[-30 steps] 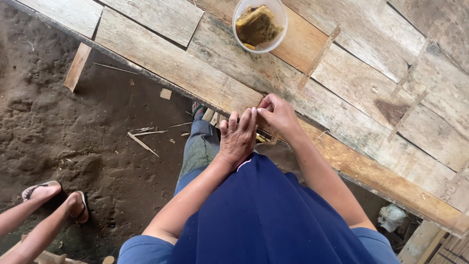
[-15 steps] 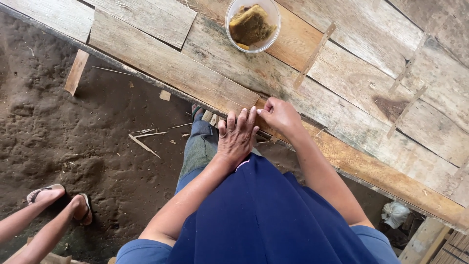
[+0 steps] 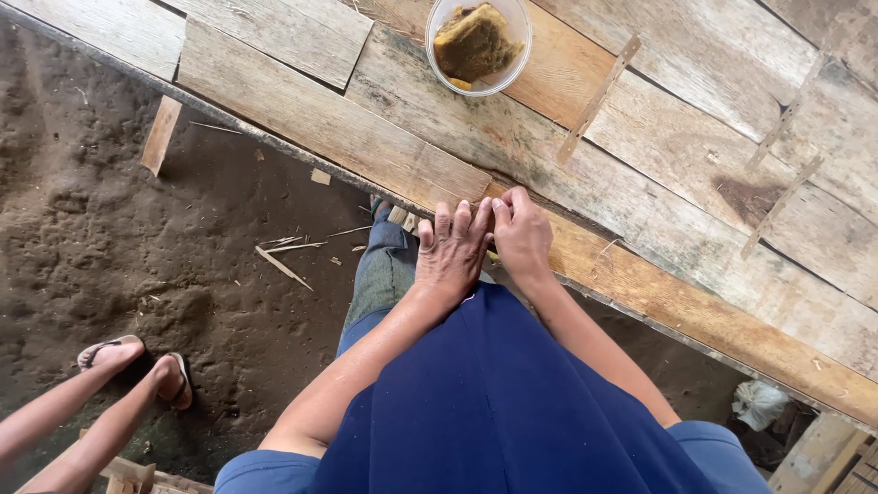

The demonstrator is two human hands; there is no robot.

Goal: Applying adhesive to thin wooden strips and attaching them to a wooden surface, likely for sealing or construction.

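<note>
Both hands met at the near edge of the wooden table (image 3: pixel 640 293). The left hand (image 3: pixel 451 252) lay flat with fingers spread; the right hand (image 3: pixel 523 233) curled beside it, touching, its grip impossible to tell. A plastic cup (image 3: pixel 478 41) stood far off. The step looked like pressing or aligning something at the plank edge; the next move likely called for steady fingertip pressure.

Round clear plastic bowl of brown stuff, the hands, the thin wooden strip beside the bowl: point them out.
Round clear plastic bowl (image 3: pixel 437 66): head view, left wall.
Left hand (image 3: pixel 451 258): head view, back.
Right hand (image 3: pixel 522 236): head view, back.
Thin wooden strip (image 3: pixel 599 99): head view, middle.

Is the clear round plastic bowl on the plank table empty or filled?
Filled: the clear round plastic bowl holds a brownish-yellow spongy lump.
</note>
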